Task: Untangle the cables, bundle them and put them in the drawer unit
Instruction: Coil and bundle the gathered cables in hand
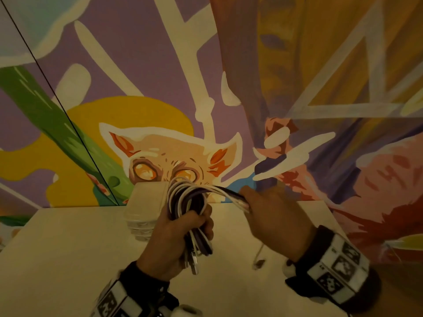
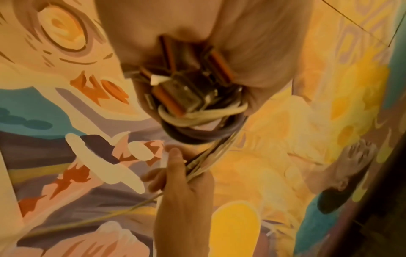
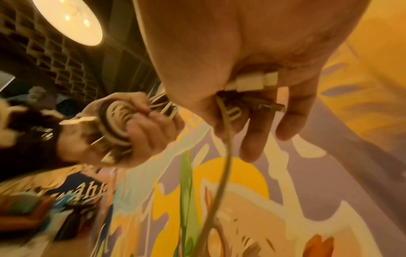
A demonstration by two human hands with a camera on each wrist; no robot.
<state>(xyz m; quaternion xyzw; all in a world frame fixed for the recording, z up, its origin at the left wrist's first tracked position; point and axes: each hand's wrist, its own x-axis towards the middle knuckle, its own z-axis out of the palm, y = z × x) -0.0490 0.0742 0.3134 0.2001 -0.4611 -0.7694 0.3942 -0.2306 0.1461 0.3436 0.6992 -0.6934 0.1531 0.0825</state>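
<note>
My left hand (image 1: 183,227) grips a looped bundle of white and purple cables (image 1: 186,197) above the white table (image 1: 68,259); plug ends hang below the fist. The cables (image 2: 197,121) also show coiled in the left wrist view. Several strands run right from the loop into my right hand (image 1: 270,216), which pinches their ends; white plugs (image 3: 252,81) sit between its fingers (image 3: 252,139) in the right wrist view. One thin white cable (image 3: 226,156) dangles from it down to a connector (image 1: 258,263) on the table. A clear plastic drawer unit (image 1: 146,207) stands behind the bundle, partly hidden.
A painted mural wall (image 1: 206,88) rises right behind the table's far edge. The table's right edge runs diagonally past my right wrist band (image 1: 338,266). A round ceiling lamp (image 3: 70,20) shows in the right wrist view.
</note>
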